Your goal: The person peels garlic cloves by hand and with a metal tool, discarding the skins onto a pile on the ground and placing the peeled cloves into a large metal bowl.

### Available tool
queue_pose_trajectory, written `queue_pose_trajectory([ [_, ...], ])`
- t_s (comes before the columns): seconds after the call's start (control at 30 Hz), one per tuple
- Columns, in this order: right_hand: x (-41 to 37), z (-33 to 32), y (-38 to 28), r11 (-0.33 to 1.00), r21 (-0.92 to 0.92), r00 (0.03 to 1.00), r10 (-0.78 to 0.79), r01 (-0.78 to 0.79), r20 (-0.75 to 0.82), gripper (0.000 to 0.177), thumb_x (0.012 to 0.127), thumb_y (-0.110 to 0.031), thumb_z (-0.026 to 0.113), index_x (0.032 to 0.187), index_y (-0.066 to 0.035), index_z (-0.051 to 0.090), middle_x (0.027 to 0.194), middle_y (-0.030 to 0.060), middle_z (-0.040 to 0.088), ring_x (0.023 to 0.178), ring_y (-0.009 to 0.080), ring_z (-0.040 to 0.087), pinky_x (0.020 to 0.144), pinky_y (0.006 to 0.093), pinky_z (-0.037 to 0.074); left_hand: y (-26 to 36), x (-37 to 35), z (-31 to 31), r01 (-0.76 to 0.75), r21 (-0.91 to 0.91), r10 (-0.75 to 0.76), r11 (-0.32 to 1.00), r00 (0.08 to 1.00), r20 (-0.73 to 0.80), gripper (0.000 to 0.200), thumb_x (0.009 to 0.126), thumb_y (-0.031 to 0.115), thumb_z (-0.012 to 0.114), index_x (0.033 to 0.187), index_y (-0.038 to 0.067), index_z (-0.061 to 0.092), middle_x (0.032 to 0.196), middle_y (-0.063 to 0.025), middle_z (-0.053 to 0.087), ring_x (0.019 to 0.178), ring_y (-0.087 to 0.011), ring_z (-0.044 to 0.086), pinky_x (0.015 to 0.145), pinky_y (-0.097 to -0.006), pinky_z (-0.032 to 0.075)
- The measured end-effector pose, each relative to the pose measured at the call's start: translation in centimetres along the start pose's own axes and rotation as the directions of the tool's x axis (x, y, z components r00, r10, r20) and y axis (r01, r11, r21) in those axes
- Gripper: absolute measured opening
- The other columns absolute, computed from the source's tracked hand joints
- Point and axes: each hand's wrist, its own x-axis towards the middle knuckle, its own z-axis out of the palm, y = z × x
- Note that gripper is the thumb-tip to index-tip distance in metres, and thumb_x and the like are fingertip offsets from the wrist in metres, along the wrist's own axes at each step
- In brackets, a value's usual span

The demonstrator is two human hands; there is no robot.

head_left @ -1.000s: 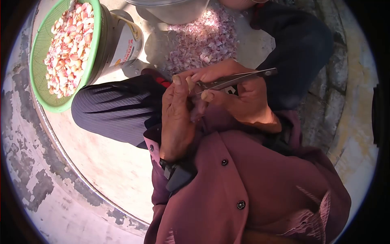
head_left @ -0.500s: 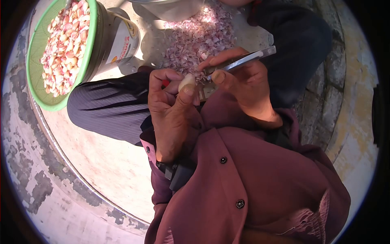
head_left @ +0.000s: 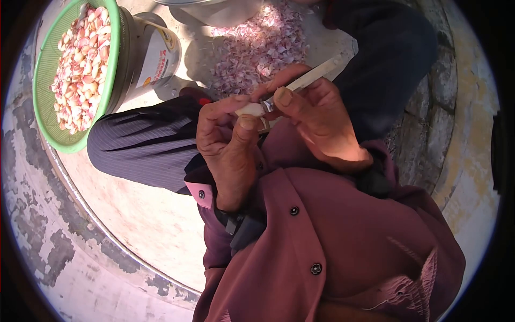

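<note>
Between thumb and fingers of my left hand (head_left: 230, 145) is a pale, mostly bare garlic clove (head_left: 250, 110). My right hand (head_left: 321, 115) grips a small metal knife (head_left: 308, 79), its outer end pointing up and right. The knife's near end meets the clove or lies right beside it; fingers partly cover this spot. Both hands are close together above my lap. Beyond them, a heap of pinkish garlic skins (head_left: 263, 45) lies on the floor.
At upper left, a green mesh basket (head_left: 45, 107) holds many garlic cloves (head_left: 86, 70). Beside it stands a white labelled bucket (head_left: 161, 56). Part of a metal basin (head_left: 225, 12) shows at the top. A dark trouser leg (head_left: 397, 59) lies at right.
My right hand has turned the knife and brought its near end to the clove. The clove now lies more sideways in my left hand. The view has shifted slightly.
</note>
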Motion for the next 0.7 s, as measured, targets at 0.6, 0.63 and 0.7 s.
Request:
queue_pose_trajectory([
  [0.6, 0.0, -0.5, 1.0, 0.986, 0.165, 1.0, 0.024, -0.026, 0.013, 0.014, 0.096, -0.015, 0.055, 0.104, -0.003, 0.056, 0.102, 0.0142, 0.065, 0.087, 0.0202, 0.066, 0.072, 0.0317, 0.056, -0.2, 0.0, 0.3, 0.152, -0.167, -0.138, 0.974, 0.986, 0.091, 0.026, 0.093, 0.028, 0.06, 0.112, 0.012, 0.052, 0.075, 0.0042, 0.049, 0.055, -0.0027, 0.035, 0.048, -0.0187, 0.029],
  [0.63, 0.3, -0.6, 1.3, 0.997, 0.047, 0.996, -0.054, 0.057, -0.07, 0.013, 0.095, -0.013, 0.057, 0.103, -0.003, 0.056, 0.101, 0.0146, 0.066, 0.087, 0.0197, 0.066, 0.073, 0.031, 0.056, -0.4, 0.2, -0.2, 0.145, -0.199, -0.139, 0.969, 0.989, 0.046, 0.025, 0.093, 0.023, 0.062, 0.111, 0.008, 0.053, 0.081, 0.0002, 0.056, 0.057, -0.0029, 0.041, 0.049, -0.0183, 0.032],
  [0.7, 0.6, -0.9, 1.6, 0.99, -0.059, 0.99, -0.132, 0.129, -0.053, 0.012, 0.093, -0.009, 0.059, 0.102, -0.002, 0.057, 0.101, 0.0152, 0.066, 0.088, 0.0194, 0.066, 0.075, 0.0309, 0.056, -0.8, 0.5, -0.4, 0.14, -0.236, -0.144, 0.962, 0.99, -0.001, 0.025, 0.092, 0.019, 0.063, 0.11, 0.005, 0.054, 0.088, -0.0038, 0.062, 0.059, -0.0032, 0.047, 0.051, -0.0179, 0.035],
])
